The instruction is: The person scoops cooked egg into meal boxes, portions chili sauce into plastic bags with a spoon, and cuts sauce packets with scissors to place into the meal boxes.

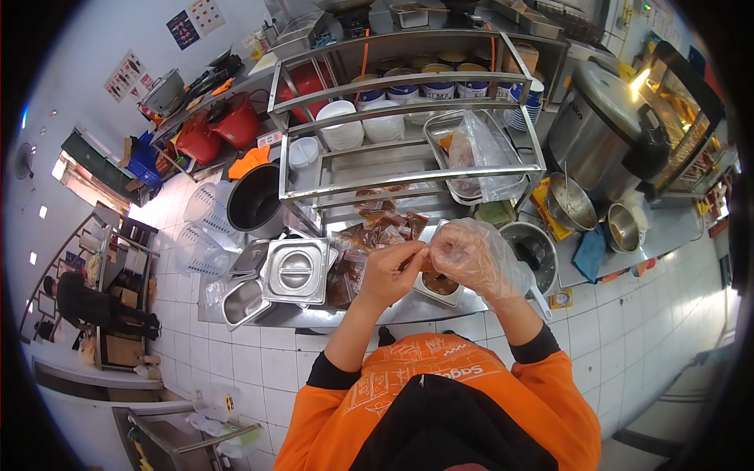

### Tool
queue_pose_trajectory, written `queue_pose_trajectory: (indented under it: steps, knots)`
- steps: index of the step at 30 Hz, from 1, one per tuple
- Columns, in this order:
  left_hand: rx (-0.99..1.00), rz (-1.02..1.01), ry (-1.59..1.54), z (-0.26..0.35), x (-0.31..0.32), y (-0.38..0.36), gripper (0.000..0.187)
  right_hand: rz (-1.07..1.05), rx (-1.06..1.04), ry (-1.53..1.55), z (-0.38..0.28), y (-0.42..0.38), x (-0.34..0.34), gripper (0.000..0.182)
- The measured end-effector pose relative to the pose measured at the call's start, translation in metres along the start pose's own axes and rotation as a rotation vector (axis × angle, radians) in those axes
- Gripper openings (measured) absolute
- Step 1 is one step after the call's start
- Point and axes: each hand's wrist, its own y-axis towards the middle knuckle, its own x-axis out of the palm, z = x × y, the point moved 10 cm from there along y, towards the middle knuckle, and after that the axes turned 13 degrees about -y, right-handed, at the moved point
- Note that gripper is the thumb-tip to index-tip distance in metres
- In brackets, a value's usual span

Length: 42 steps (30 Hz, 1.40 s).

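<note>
My bare left hand (395,272) is closed in a pinch, its fingertips meeting those of my right hand (463,253). A loose clear plastic glove covers the right hand, whose fingers are also closed. Between them shows a bit of reddish-brown, which looks like a small sauce bag (426,261), mostly hidden by the fingers. Just below the hands is a steel container (449,300) with brown sauce in it. Several filled bags of brown sauce (385,228) lie heaped on the steel table beyond and left of my left hand.
A lidded steel pan (295,271) and an empty steel pan (243,304) stand left. A steel rack (408,192) rises behind the hands, with a tray of bagged food (471,157). At right are a pot with a white-handled ladle (536,290) and a large cooker (589,118).
</note>
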Motion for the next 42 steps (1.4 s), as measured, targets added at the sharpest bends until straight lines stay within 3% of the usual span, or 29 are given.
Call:
queue_pose_trajectory:
  steps: [4,7,11,14,16,17,19,21,24,27,30,33,34,35,36,37,40,41,42]
  knots:
    - [-0.055,-0.026,-0.026,-0.006,0.004,-0.007,0.01,-0.066,-0.072,-0.126,-0.014,0.001,-0.014,0.007]
    - [-0.209,0.08,-0.289,-0.027,-0.003,-0.013,0.011,-0.1,-0.026,0.036,0.019,-0.005,-0.015,0.008]
    - [-0.272,-0.028,-0.376,-0.025,0.019,-0.007,0.014,-0.089,-0.083,0.134,0.024,-0.011,-0.042,0.014]
    - [-0.278,-0.077,-0.408,-0.032,0.04,-0.003,0.032,-0.119,0.053,0.073,0.043,-0.028,-0.071,0.014]
    - [-0.26,-0.052,-0.311,-0.024,0.043,0.001,0.055,0.042,0.17,0.016,0.081,-0.049,-0.104,0.015]
    - [-0.214,-0.016,-0.287,-0.025,0.036,-0.002,0.055,0.119,0.215,-0.007,0.103,-0.06,-0.121,0.016]
    - [-0.132,0.071,-0.224,-0.028,0.013,-0.015,0.054,0.21,0.488,0.044,0.162,-0.101,-0.149,0.016]
    - [-0.212,0.305,-0.285,-0.042,-0.026,-0.043,0.052,0.149,0.624,-0.054,0.196,-0.127,-0.165,0.02]
    - [-0.163,0.558,-0.051,-0.038,-0.098,-0.092,0.041,0.117,0.872,-0.295,0.279,-0.176,-0.167,0.015]
    - [-0.109,0.801,0.179,-0.015,-0.162,-0.133,0.032,0.35,0.979,-0.27,0.346,-0.216,-0.154,0.025]
    - [-0.153,0.996,0.294,-0.003,-0.217,-0.172,0.029,0.401,0.949,-0.293,0.367,-0.215,-0.129,0.034]
    - [-0.165,1.098,0.414,-0.006,-0.272,-0.214,0.025,-0.118,0.666,-0.804,0.363,-0.184,-0.09,0.042]
    - [-0.158,1.131,0.452,-0.013,-0.295,-0.236,0.023,-0.451,0.239,-1.259,0.403,-0.213,-0.055,0.032]
    - [-0.147,1.063,0.566,-0.006,-0.304,-0.237,0.023,-0.466,0.236,-1.296,0.442,-0.245,-0.059,0.026]
    - [-0.095,1.095,0.513,-0.018,-0.327,-0.255,0.025,-0.413,0.15,-1.413,0.424,-0.246,-0.079,0.026]
    - [-0.149,1.204,0.452,-0.026,-0.349,-0.272,0.026,-0.094,0.334,-1.177,0.424,-0.241,-0.122,0.027]
    - [-0.227,1.319,0.361,-0.06,-0.416,-0.322,0.026,-0.133,0.797,-1.006,0.371,-0.208,-0.175,0.038]
    - [-0.282,1.324,0.363,-0.079,-0.439,-0.341,0.026,-0.122,0.912,-1.003,0.326,-0.187,-0.177,0.041]
    - [-0.427,1.202,0.483,-0.094,-0.45,-0.345,0.026,0.137,0.648,-0.811,0.316,-0.189,-0.181,0.039]
